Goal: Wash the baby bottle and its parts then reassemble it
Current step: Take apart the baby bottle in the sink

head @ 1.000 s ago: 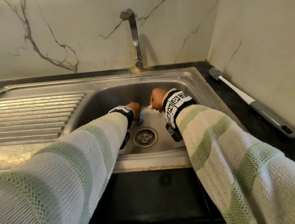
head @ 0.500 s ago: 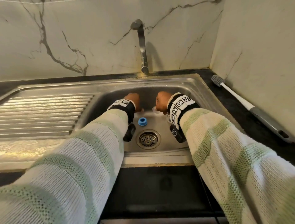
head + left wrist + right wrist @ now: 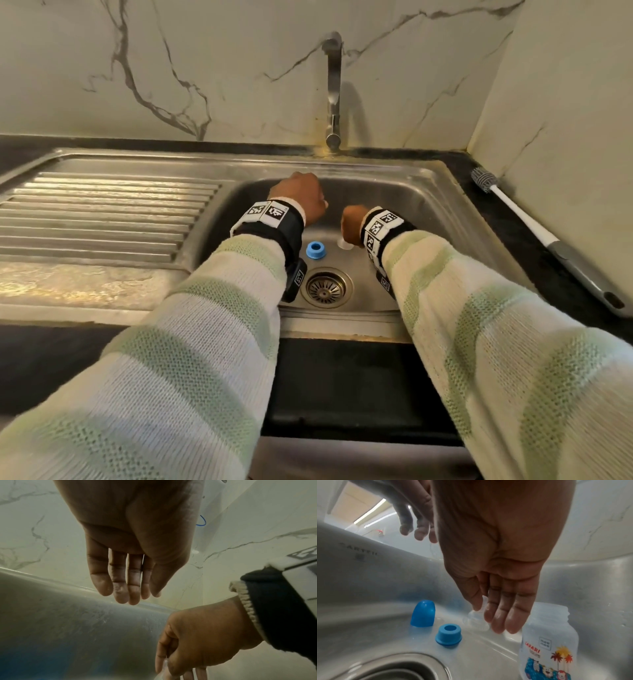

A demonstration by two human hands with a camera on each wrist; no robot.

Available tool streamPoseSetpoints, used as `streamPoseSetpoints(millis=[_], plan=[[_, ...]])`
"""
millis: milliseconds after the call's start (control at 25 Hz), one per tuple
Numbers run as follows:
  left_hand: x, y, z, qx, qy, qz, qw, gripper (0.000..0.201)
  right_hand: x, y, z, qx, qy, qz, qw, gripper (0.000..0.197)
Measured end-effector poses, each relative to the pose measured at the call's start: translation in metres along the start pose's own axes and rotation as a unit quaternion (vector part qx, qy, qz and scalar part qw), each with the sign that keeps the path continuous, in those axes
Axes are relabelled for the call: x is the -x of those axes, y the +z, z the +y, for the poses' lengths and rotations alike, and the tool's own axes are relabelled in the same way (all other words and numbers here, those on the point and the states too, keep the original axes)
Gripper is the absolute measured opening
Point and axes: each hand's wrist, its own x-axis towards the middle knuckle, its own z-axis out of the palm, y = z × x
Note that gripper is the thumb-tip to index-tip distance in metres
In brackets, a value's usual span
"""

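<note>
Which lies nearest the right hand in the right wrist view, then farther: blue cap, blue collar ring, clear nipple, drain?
1. Clear nipple, at the right hand's fingertips.
2. Blue collar ring, left of the fingers.
3. Blue cap, farther left.
4. Drain, toward the camera.

Striped green-white knit sleeves (image 3: 191,359), black wristbands (image 3: 274,226) with square markers

Veined marble walls (image 3: 212,68), black counter (image 3: 507,219)

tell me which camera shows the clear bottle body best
The right wrist view: the bottle body stands upright on the sink floor, open-necked, printed label readable, uncovered. The head view hides it behind the right forearm. The left wrist view does not show it.
</note>
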Motion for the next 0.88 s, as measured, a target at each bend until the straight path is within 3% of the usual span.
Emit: streamPoseSetpoints(millis=[440,720,880], plan=[[-0.023,0.016,-0.005,0.020,-0.013,-0.002,1.000,0.032,-0.038,0.015,-0.015,0.068,-0.016,-0.008,0.998,0.033],[-0.025,0.022,-0.005,0.029,-0.017,-0.015,0.999,0.029,-0.028,0.030,-0.004,0.133,-0.002,0.021,0.991,0.040],[-0.023,0.022,-0.005,0.025,-0.019,-0.014,0.999,0.029,-0.038,0.027,-0.008,0.110,0.005,-0.041,0.993,0.035]])
